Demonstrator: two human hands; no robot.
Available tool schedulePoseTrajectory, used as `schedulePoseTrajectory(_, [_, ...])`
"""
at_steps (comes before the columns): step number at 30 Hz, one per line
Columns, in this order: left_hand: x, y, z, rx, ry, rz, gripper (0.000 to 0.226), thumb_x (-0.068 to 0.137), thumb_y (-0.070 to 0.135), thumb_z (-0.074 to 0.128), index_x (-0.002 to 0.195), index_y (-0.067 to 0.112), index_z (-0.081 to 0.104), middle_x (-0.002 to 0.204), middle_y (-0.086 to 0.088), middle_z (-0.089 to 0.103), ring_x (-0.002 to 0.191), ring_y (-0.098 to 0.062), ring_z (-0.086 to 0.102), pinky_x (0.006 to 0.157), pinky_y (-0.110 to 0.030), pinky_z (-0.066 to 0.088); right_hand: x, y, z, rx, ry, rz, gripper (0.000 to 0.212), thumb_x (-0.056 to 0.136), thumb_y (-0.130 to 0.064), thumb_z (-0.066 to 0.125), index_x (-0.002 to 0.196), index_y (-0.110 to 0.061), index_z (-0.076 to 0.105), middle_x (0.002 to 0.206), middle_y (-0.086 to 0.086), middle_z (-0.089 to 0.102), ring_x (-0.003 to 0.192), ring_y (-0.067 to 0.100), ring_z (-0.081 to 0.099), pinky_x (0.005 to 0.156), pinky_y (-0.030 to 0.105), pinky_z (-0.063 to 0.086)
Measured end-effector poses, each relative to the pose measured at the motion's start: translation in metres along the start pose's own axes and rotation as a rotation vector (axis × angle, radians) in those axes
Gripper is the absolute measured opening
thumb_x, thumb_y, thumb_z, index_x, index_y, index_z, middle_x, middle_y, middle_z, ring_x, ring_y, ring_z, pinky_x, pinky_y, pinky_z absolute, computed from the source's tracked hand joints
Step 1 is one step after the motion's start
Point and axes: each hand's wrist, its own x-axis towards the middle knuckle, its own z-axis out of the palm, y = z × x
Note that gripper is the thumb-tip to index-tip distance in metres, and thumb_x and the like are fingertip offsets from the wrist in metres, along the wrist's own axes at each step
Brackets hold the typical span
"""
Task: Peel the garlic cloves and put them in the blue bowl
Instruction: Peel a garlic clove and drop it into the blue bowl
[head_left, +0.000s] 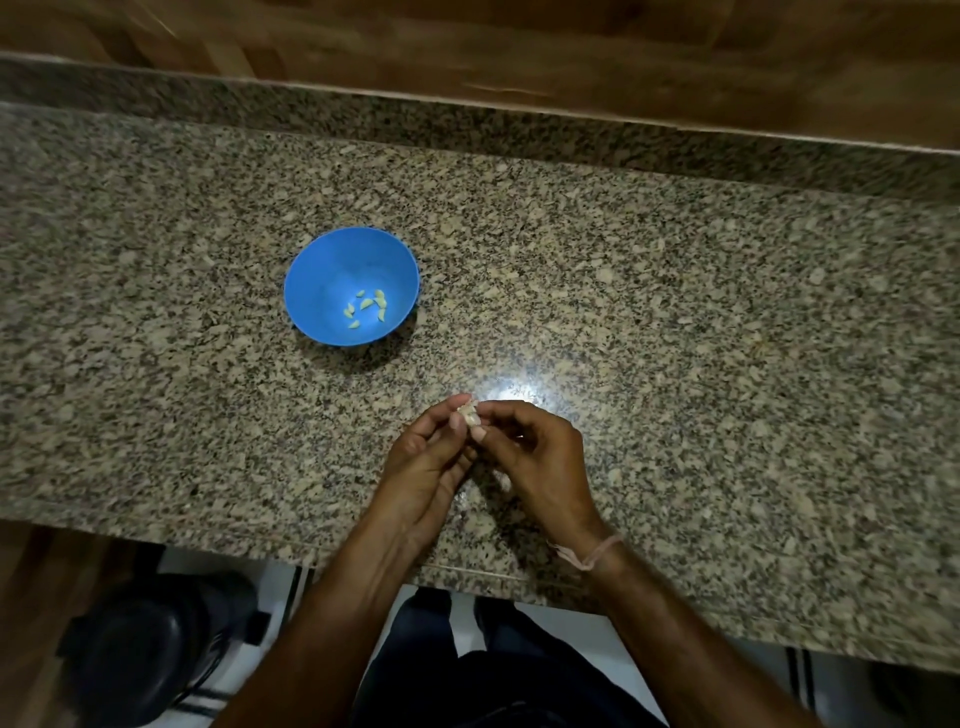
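I see both hands meet over the speckled granite counter (675, 312): the left hand (426, 462) and right hand (535, 457) pinch one small, papery-skinned garlic clove (469, 414) between their fingertips. Well apart, up to the left, the round blue bowl (332, 270) holds several smooth pale peeled cloves (370, 307).

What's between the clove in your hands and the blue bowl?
Nothing: the head view shows only bare granite counter between the blue bowl and the clove pinched by left hand and right hand.
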Motion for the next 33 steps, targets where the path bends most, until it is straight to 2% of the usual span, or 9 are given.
schedulePoseTrajectory(4, [-0.003, -0.002, 0.004, 0.051, 0.008, 0.042, 0.032, 0.084, 0.018, 0.069, 0.115, 0.014, 0.068, 0.102, -0.004, 0.076, 0.088, -0.010, 0.070, 0.077, -0.023, 0.059, -0.005, -0.001, -0.002, -0.081, 0.021, -0.082, 0.019, 0.092, -0.011, 0.080, 0.111, -0.010, 0.080, 0.105, -0.003, 0.080, 0.101, 0.012, 0.075, 0.091, 0.040, 0.063])
schedulePoseTrajectory(9, [-0.006, -0.005, 0.006, 0.140, 0.069, 0.103, 0.022, 0.090, 0.011, 0.069, 0.112, 0.013, 0.071, 0.091, -0.004, 0.076, 0.082, -0.012, 0.070, 0.077, -0.025, 0.059, -0.004, -0.002, -0.005, -0.251, 0.009, -0.216, 0.013, 0.096, -0.013, 0.076, 0.107, -0.010, 0.081, 0.098, -0.003, 0.077, 0.092, 0.012, 0.074, 0.080, 0.041, 0.062])
schedulePoseTrajectory(12, [-0.009, -0.007, 0.008, 0.214, 0.123, 0.162, 0.019, 0.094, 0.005, 0.069, 0.111, 0.011, 0.074, 0.095, -0.009, 0.079, 0.090, -0.018, 0.074, 0.083, -0.029, 0.061, -0.003, -0.003, -0.006, -0.376, 0.001, -0.282, 0.014, 0.097, -0.017, 0.073, 0.108, -0.012, 0.081, 0.096, -0.003, 0.076, 0.087, 0.008, 0.072, 0.075, 0.037, 0.060])
schedulePoseTrajectory(16, [-0.013, -0.004, 0.008, 0.259, 0.166, 0.203, 0.021, 0.091, 0.003, 0.073, 0.111, 0.008, 0.076, 0.103, -0.014, 0.079, 0.100, -0.031, 0.076, 0.094, -0.044, 0.058, -0.002, -0.009, -0.005, -0.444, -0.043, -0.313, 0.015, 0.100, -0.020, 0.070, 0.107, -0.014, 0.081, 0.094, -0.004, 0.076, 0.084, 0.008, 0.071, 0.074, 0.036, 0.059])
schedulePoseTrajectory(22, [-0.018, -0.002, 0.005, 0.340, 0.162, 0.240, 0.020, 0.089, -0.002, 0.073, 0.107, 0.004, 0.076, 0.103, -0.008, 0.080, 0.101, -0.028, 0.077, 0.095, -0.048, 0.059, -0.004, -0.008, -0.005, -0.502, -0.067, -0.300, 0.017, 0.100, -0.024, 0.067, 0.105, -0.015, 0.080, 0.090, -0.003, 0.077, 0.079, 0.010, 0.071, 0.072, 0.036, 0.058])
schedulePoseTrajectory(26, [-0.018, -0.005, 0.000, 0.388, 0.159, 0.270, 0.019, 0.088, -0.001, 0.074, 0.106, 0.007, 0.078, 0.101, -0.008, 0.080, 0.100, -0.027, 0.077, 0.089, -0.039, 0.063, -0.005, -0.005, -0.005, -0.447, -0.068, -0.239, 0.014, 0.101, -0.020, 0.068, 0.104, -0.015, 0.080, 0.089, -0.007, 0.077, 0.079, 0.006, 0.071, 0.072, 0.031, 0.058])
schedulePoseTrajectory(29, [-0.015, -0.007, -0.002, 0.337, 0.168, 0.218, 0.022, 0.091, 0.003, 0.074, 0.112, 0.007, 0.077, 0.105, -0.011, 0.080, 0.103, -0.028, 0.076, 0.093, -0.041, 0.060, -0.006, 0.000, -0.003, -0.314, -0.057, -0.173, 0.014, 0.101, -0.022, 0.069, 0.107, -0.015, 0.080, 0.095, -0.007, 0.078, 0.089, 0.007, 0.073, 0.079, 0.029, 0.060])
schedulePoseTrajectory(33, [-0.011, -0.005, -0.002, 0.291, 0.162, 0.146, 0.018, 0.092, 0.008, 0.073, 0.109, 0.010, 0.078, 0.104, -0.012, 0.080, 0.100, -0.025, 0.076, 0.088, -0.035, 0.059, -0.006, 0.007, 0.002, -0.010, -0.013, 0.016, 0.011, 0.100, -0.018, 0.072, 0.102, -0.010, 0.079, 0.098, 0.004, 0.079, 0.097, 0.025, 0.075, 0.089, 0.046, 0.062])
